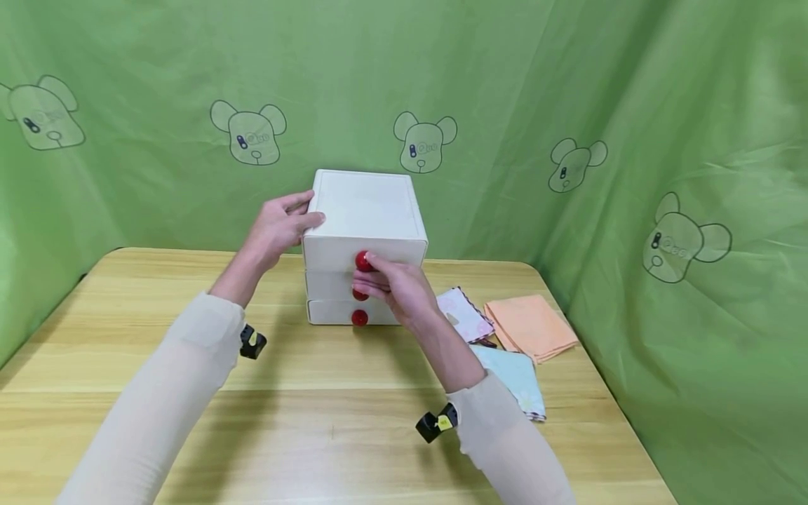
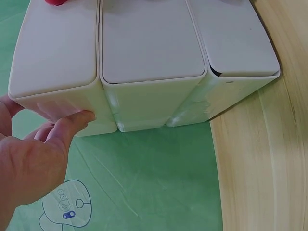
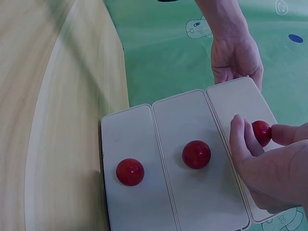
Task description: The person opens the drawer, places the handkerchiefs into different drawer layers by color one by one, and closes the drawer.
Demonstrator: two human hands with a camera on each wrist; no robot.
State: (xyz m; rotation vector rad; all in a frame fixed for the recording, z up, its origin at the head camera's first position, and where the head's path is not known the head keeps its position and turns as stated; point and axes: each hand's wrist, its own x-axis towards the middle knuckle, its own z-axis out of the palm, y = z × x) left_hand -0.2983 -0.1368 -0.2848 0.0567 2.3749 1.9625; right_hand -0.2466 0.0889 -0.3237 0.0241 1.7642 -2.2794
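Observation:
A white three-drawer box (image 1: 369, 203) with round red knobs stands on the table, its drawers stacked one above another and seemingly closed. At its top left edge, my left hand (image 1: 278, 228) rests with fingers extended against the box; the left wrist view shows that hand (image 2: 41, 154) touching the top section's side. My right hand (image 1: 404, 291) is at the front, pinching the top drawer's red knob (image 1: 363, 261) between thumb and fingers. In the right wrist view, the middle knob (image 3: 196, 154) and bottom knob (image 3: 130, 172) are untouched.
Right of the box lie folded cloths: a white patterned one (image 1: 463, 314), an orange one (image 1: 532, 325) and a light blue one (image 1: 511, 379). A green curtain (image 1: 492, 91) with printed bear heads hangs behind and beside the wooden table (image 1: 328, 421).

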